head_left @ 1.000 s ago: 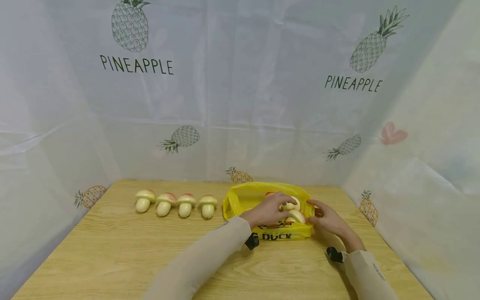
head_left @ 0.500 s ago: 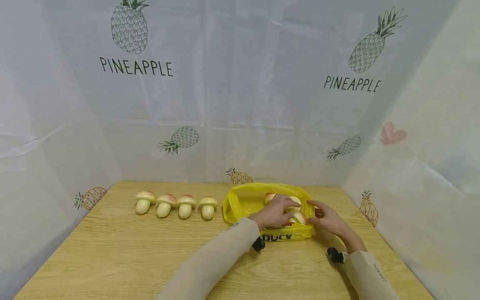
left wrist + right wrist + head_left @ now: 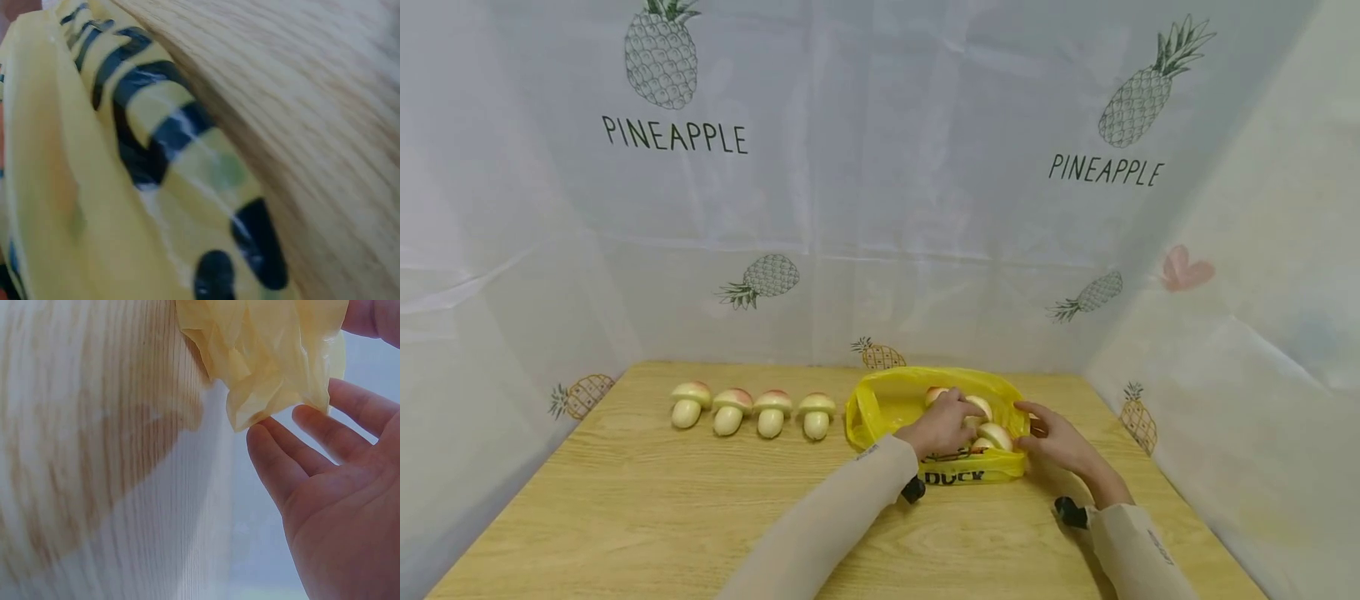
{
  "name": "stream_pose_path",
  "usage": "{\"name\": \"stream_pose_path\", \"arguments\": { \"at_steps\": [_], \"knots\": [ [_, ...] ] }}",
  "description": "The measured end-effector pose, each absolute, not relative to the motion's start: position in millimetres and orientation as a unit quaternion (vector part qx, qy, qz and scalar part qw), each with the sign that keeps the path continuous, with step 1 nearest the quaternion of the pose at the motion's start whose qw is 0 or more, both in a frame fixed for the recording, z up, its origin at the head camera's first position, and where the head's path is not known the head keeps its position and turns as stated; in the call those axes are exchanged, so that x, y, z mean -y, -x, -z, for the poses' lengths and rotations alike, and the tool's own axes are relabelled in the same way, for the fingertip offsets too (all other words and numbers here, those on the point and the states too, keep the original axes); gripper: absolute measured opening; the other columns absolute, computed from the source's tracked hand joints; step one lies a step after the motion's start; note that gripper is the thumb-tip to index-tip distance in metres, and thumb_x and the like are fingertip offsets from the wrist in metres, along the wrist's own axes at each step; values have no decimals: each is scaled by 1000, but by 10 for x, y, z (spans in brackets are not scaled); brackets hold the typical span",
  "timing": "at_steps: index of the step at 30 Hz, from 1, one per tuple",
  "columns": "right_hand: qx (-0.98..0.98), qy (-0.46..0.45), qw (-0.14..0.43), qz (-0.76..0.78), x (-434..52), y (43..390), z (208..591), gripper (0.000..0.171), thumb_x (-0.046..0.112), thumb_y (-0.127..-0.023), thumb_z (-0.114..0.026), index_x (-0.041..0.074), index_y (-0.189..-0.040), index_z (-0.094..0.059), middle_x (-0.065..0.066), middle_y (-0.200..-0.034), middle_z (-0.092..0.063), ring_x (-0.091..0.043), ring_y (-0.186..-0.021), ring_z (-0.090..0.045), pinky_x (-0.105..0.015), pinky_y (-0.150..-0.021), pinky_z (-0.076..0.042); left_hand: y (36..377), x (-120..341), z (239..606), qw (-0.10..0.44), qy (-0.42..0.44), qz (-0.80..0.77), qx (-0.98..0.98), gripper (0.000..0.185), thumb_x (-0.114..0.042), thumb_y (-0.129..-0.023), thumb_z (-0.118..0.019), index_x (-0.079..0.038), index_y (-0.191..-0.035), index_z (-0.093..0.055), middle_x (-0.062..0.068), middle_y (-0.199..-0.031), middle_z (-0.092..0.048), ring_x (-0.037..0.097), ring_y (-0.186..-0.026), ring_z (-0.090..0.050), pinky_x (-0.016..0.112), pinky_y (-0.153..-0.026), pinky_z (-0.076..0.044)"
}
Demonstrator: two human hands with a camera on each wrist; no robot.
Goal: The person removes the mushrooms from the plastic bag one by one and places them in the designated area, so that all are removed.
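Note:
A yellow plastic bag (image 3: 859, 412) with black lettering lies wide-mouthed on the table, several toy mushrooms (image 3: 995, 434) inside. My left hand (image 3: 936, 427) reaches over its near edge. The thumb and fingers of that hand are around a pale mushroom (image 3: 980, 407), its lower part hidden. The left wrist view is filled mostly by the printed side of the bag (image 3: 169, 131). At the bag's right end, my right hand (image 3: 1063, 440) touches the plastic with extended fingers. Fingertips and thumb meet the crumpled yellow edge (image 3: 269, 369) in the right wrist view.
Several more toy mushrooms (image 3: 771, 412), with green and red caps, stand in a row left of the bag. The wooden table (image 3: 647, 508) ends at a pale curtain (image 3: 880, 208) printed with pineapples, which also hangs at both sides.
The left hand first shifted right, then its fingers drew slightly left and down, the upper pale mushroom moving left with them. The right hand stays at the bag's right end.

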State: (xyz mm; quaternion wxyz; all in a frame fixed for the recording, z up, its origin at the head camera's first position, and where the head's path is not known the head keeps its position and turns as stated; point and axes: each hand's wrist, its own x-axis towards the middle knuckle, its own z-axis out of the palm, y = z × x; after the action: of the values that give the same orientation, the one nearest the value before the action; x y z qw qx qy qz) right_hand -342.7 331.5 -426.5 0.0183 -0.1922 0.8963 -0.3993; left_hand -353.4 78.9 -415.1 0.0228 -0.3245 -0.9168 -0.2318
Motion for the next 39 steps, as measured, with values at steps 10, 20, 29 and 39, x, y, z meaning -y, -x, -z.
{"name": "stream_pose_path", "arguments": {
  "at_steps": [10,20,29,39],
  "knots": [
    [-899,202,12,390,-3308,3447,4259,72,24,-89,-68,2,-147,-31,-27,-149,-28,-50,-129,-35,-58,-98,-39,3587,-698,4229,6,303,278,912,35,-24,-93,-64,-30,-128,-61,0,-125,-47,15,-116,-44,26,-84,-42],
    [-895,191,26,402,-3248,3354,4149,72,18,-89,-68,-3,-146,-30,-30,-148,-28,-51,-130,-34,-57,-97,-40,3586,-705,4222,0,299,282,912,38,-26,-92,-65,-29,-129,-59,1,-130,-46,14,-114,-46,27,-84,-44],
    [-895,192,22,403,-3305,3425,4248,73,21,-88,-69,0,-146,-32,-28,-148,-30,-50,-128,-37,-54,-95,-43,3533,-863,4113,-20,330,339,881,41,-23,-92,-66,-19,-132,-59,1,-120,-52,11,-96,-50,22,-74,-46],
    [-893,198,20,402,-3327,3424,4259,73,23,-88,-69,2,-146,-32,-27,-148,-29,-49,-129,-36,-54,-95,-43,3503,-1006,4128,-35,362,331,871,37,-18,-95,-62,-19,-131,-60,-12,-126,-58,3,-111,-53,19,-87,-46]
  ]
}}
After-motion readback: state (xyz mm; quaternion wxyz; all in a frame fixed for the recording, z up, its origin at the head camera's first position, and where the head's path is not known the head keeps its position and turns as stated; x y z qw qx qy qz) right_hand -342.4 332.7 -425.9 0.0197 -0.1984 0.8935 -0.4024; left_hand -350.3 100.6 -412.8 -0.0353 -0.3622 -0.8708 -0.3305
